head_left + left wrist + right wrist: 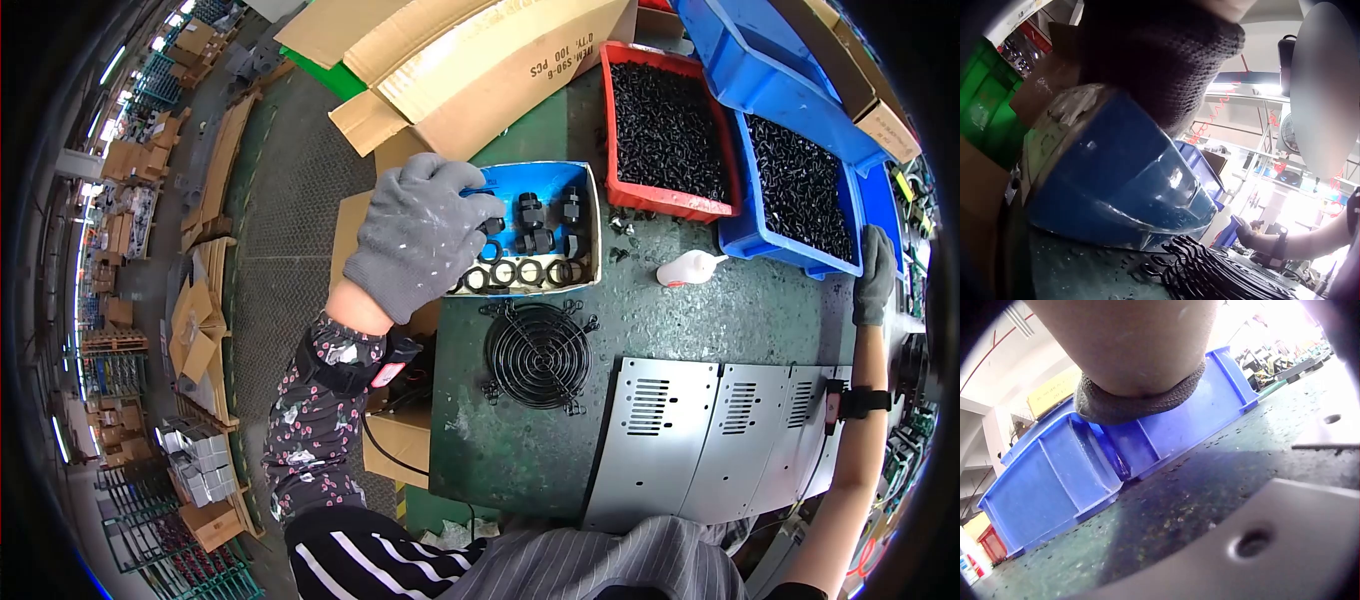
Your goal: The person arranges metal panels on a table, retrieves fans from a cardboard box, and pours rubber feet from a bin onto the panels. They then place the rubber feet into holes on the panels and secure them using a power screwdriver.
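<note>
Grey-gloved left hand is seen over the parts box, right hand well apart; neither grip's state can be told; rings could be spilled by a snagged rim.

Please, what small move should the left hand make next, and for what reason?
Perhaps pinch one black fitting: in the head view the left hand is over the left side of the small box, near the fittings, while the right hand is away, by a blue bin. Whether it already holds something is hidden.
</note>
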Demonstrator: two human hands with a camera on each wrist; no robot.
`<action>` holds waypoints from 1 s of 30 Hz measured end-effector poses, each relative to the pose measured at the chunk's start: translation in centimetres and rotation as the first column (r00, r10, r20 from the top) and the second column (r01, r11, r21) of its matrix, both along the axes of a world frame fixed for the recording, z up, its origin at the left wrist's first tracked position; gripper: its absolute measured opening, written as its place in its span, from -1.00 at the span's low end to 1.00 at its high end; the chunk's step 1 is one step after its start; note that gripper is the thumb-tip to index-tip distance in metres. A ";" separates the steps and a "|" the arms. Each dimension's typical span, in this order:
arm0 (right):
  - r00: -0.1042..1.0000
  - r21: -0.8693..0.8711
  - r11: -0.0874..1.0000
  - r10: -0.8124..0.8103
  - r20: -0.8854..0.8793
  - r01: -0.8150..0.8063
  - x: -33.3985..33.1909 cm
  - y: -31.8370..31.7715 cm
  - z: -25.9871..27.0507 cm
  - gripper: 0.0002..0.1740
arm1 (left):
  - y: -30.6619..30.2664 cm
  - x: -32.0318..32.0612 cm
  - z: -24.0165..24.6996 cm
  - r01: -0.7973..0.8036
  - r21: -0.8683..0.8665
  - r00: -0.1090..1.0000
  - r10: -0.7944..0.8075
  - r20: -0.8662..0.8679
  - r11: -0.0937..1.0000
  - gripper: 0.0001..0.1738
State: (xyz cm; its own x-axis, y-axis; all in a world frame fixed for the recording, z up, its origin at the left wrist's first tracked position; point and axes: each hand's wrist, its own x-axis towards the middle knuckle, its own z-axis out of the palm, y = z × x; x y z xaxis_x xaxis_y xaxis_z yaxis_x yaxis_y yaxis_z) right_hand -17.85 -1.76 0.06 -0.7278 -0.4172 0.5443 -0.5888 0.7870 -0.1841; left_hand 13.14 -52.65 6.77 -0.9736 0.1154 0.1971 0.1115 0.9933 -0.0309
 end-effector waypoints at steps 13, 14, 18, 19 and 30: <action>1.000 0.008 1.000 -0.011 -0.015 0.011 -0.7 1.0 -0.7 -0.57 | 1.1 -0.5 -0.2 -0.001 0.146 1.000 0.000 0.005 0.989 -0.64; 1.000 0.001 1.000 -0.017 -0.018 0.017 -0.5 0.8 -0.6 -0.57 | 1.3 -0.7 -0.5 0.002 0.154 1.000 -0.005 0.021 0.988 -0.64; 0.998 -0.041 0.999 -0.007 -0.057 0.005 0.0 -0.1 -0.2 -0.58 | 1.6 -1.0 -1.0 -0.004 0.139 1.000 0.000 0.031 0.990 -0.62; 0.999 -0.048 0.999 -0.013 -0.029 0.011 0.2 -0.4 0.0 -0.58 | 1.7 -1.0 -1.1 -0.007 0.148 1.000 0.004 0.020 0.989 -0.62; 1.000 0.036 0.999 0.004 -0.013 -0.003 1.9 -2.3 1.7 -0.59 | 0.9 2.3 3.8 -0.037 0.149 0.957 0.078 -0.280 0.988 -0.68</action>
State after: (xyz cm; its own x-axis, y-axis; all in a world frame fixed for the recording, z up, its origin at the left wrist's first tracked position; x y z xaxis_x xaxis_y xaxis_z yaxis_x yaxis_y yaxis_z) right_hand -15.98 -4.01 1.71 -0.7192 -0.4393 0.5384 -0.5937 0.7911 -0.1475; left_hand 15.44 -51.79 10.55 -0.8790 0.0124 0.4766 0.0615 0.9943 0.0874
